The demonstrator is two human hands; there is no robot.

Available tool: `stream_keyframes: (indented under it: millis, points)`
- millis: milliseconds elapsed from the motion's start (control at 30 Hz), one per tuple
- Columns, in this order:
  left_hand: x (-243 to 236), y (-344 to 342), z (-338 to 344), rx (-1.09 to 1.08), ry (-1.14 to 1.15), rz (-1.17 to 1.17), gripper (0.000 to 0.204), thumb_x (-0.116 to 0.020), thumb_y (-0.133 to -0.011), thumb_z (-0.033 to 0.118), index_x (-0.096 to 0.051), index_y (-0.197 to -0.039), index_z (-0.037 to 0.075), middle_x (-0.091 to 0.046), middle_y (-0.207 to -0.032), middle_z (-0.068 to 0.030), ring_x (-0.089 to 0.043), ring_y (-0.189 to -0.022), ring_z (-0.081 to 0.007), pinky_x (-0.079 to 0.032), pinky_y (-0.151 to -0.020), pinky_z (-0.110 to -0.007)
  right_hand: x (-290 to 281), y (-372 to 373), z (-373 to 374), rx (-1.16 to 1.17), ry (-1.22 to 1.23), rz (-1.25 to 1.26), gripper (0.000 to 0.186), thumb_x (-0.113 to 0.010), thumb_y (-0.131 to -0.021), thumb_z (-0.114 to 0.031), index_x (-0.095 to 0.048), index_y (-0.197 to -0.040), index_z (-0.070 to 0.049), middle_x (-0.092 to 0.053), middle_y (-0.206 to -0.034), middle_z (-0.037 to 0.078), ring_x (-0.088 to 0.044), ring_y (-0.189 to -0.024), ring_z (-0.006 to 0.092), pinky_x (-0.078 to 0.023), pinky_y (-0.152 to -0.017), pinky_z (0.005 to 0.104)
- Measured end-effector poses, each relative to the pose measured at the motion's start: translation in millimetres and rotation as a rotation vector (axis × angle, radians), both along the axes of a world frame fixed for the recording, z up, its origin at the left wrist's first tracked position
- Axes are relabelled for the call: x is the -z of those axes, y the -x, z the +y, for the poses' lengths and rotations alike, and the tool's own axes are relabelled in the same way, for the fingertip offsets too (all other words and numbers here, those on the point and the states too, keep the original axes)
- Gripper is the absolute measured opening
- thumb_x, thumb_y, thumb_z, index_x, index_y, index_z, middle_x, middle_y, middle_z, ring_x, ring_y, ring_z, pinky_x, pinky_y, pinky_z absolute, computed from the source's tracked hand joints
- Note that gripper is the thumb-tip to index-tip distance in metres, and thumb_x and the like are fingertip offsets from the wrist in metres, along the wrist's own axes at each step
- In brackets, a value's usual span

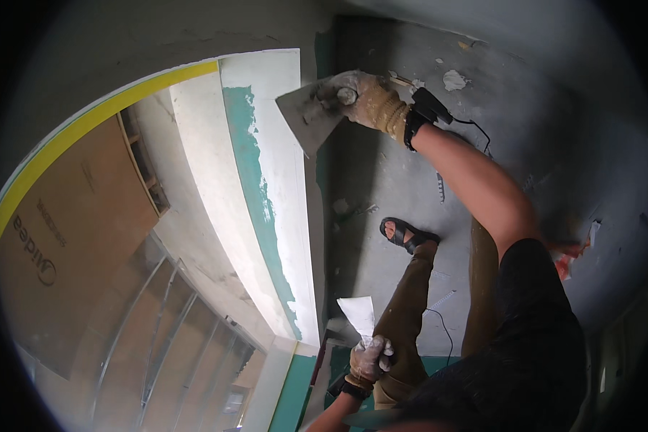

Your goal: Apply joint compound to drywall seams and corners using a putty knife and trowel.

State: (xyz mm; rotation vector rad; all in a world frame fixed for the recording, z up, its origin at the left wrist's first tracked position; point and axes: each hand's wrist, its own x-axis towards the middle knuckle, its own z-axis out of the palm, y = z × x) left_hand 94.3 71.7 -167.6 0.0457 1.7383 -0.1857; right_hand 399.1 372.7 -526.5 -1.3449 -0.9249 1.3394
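Note:
My right hand [363,101], in a dusty tan work glove, is closed round a wide grey putty knife [309,115]. The blade overlaps the edge of a white-coated ledge [284,165]; whether it touches cannot be told. Along that ledge runs a bare green strip [252,165] with ragged white compound at its edge. Lower down, my left hand [371,358], gloved too, grips a smaller putty knife [358,315] with its blade pointing up and white on it. Its handle is mostly hidden in the fist.
A black corded tool [430,106] lies on the grey floor [403,165] beyond my right wrist. White crumbs [454,80] and a red-and-white scrap [565,265] are scattered there. My sandalled foot [409,235] stands near the wall base. Large brown cardboard [72,237] lies past the ledge.

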Motion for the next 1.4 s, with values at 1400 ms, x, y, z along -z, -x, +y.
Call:
stream_keyframes:
  millis: [1400]
  points:
    - [-2.1, -72.2, 51.6, 0.28, -0.644, 0.403, 0.052, -0.061, -0.102, 0.02, -0.046, -0.149, 0.003, -0.071, -0.108, -0.0083, -0.059, -0.064, -0.009, -0.045, -0.053, -0.023, -138.9, 54.1, -331.1, -0.127, 0.57, 2.442, 0.066, -0.056, -0.104, -0.05, -0.043, -0.153, -0.008, -0.058, -0.128, 0.017, -0.065, -0.088, 0.0243, -0.055, -0.085, 0.0386]
